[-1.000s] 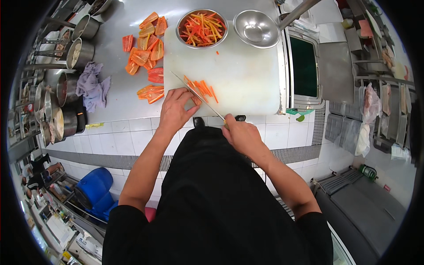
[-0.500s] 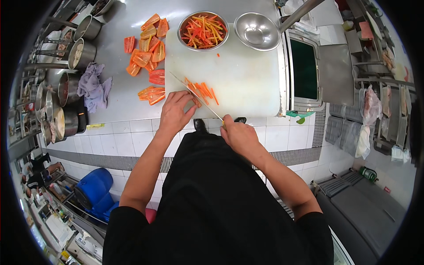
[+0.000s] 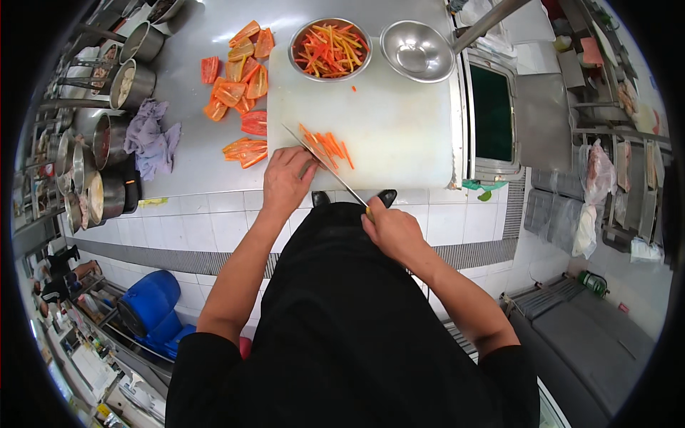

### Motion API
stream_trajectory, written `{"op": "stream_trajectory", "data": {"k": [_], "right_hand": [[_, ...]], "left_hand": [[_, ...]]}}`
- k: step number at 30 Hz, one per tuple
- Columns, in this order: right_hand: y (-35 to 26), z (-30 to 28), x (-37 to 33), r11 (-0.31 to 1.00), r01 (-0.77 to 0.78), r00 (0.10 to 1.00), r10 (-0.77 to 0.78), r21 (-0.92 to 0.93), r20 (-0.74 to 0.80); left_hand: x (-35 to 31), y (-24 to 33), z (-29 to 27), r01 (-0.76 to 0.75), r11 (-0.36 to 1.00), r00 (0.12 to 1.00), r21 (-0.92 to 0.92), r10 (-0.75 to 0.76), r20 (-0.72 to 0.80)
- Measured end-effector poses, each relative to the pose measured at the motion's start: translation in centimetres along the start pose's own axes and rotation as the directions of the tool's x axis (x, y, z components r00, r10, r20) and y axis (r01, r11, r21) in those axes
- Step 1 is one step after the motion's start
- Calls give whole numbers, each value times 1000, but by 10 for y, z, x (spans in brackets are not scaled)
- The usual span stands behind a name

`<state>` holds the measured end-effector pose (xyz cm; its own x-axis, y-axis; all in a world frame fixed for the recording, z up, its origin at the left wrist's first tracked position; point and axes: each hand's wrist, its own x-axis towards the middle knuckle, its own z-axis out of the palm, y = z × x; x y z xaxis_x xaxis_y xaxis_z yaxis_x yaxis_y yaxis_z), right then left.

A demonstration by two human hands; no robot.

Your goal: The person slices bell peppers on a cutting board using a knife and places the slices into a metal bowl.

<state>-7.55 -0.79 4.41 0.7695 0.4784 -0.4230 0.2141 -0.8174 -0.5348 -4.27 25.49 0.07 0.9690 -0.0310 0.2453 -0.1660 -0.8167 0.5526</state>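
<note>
Smooth metal knife blade (image 3: 345,185) – matt, plastic-looking cutting board (image 3: 407,128) – glossy metal bowls (image 3: 417,51), rumpled cloth rag (image 3: 151,139)

Knife handle (image 3: 369,213) (mostly) out of sight

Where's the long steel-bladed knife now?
Head view, just above centre: the knife slants over the white rectangular cutting board's near edge, below-left of the thin orange pepper strips, handle in the right-hand grip.
</note>
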Motion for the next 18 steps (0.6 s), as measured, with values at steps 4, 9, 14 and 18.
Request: {"op": "stream_trajectory", "data": {"k": [4, 9, 14, 18], "right_hand": [[-15, -11, 13, 995, 100, 987, -100, -5, -128], [-11, -34, -13, 990, 19, 968, -53, -140, -245], [10, -49, -40, 958, 6, 931, -110, -288, -348], [7, -48, -43, 951, 12, 921, -131, -309, -367]], "left_hand": [[-16, -6, 0, 39, 997, 999, -72, -40, -14], [-15, 19, -7, -197, 979, 979, 55, 194, 57], [-8, 14, 8, -183, 983, 980, 19, 181, 85], [6, 53, 12, -371, 929, 912, -11, 366, 184]]}}
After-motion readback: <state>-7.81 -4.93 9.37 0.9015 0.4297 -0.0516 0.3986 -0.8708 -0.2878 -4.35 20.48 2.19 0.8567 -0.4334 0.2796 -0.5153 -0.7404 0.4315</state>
